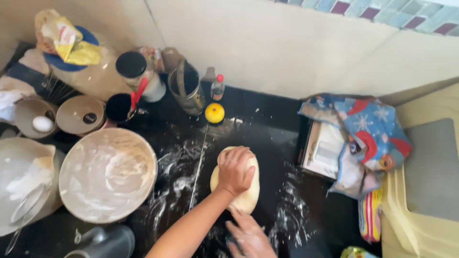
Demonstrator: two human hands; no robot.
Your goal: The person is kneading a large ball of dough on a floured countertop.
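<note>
The dough point(244, 191) lies on the dark countertop point(267, 129), roughly at the centre of the view, as a pale oblong lump with its long axis running away from the person. The left hand point(235, 169) rests on top of the dough, fingers curled down over its upper surface and pressing into it; the forearm extends back toward the lower left edge. The right hand point(251, 236) sits at the near end of the dough, flat and open with fingers spread, dusted with flour; whether it touches the dough or only the counter just beside it cannot be told (motion blur obscures the contact).

Loose flour is scattered over the counter on both sides of the dough. To the left, well apart from the hands, stands a large floured bowl point(108, 174), and beyond it at the frame edge a white container point(24, 186) holding flour. Behind these stand a small bowl with an egg point(43, 124), a lidded round tub point(82, 114) and a dark cup point(119, 107). A yellow round object point(214, 112) lies on the counter beyond the dough, near a metal canister point(189, 88) and a small bottle point(218, 87). To the right, a patterned cloth point(368, 129) covers a boxed item. Nothing stands between the hands and the dough.
</note>
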